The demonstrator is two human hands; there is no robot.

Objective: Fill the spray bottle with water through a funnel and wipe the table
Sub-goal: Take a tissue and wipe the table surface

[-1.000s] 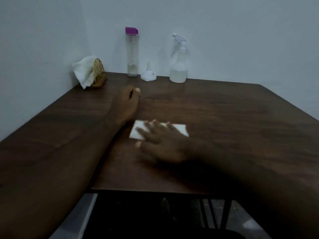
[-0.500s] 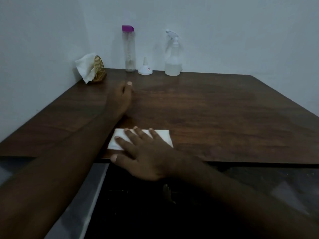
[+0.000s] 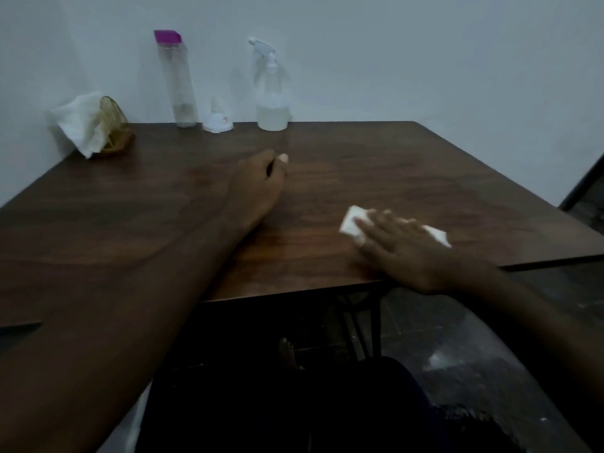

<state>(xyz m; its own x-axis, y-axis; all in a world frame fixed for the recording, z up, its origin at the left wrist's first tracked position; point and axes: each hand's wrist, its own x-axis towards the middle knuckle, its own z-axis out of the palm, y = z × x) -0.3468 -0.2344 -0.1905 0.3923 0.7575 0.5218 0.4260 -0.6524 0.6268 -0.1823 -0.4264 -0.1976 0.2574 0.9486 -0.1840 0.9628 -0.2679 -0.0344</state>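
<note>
Your table filled most of the view, a dark wood top pushed into the corner of pale walls, its near edge cutting across in front of you. Your left forearm lay across it from the lower left, and your left hand rested on the wood near the middle, fingers curled loosely together with the thumb tip against them, gripping nothing. Your right hand lay flat near the front edge, to the right of the left, fingers spread and pressed down on a white cloth; the cloth's corners showed past your fingers on both sides, and it lay flat on the wood. That hand was blurred, so I cannot tell how firmly it bore down. Along the back edge, by the wall, stood a tall clear bottle with a purple cap, with only a little in the bottom. To its right, well apart, stood the spray bottle, upright, its white trigger head on, with liquid in the lower part. Between those two, just beside the tall bottle's base, the white funnel sat mouth down on the wood, spout up. In the far left corner a gold holder held white napkins that spilled out to the left. Both hands were well apart from everything along the back.
</note>
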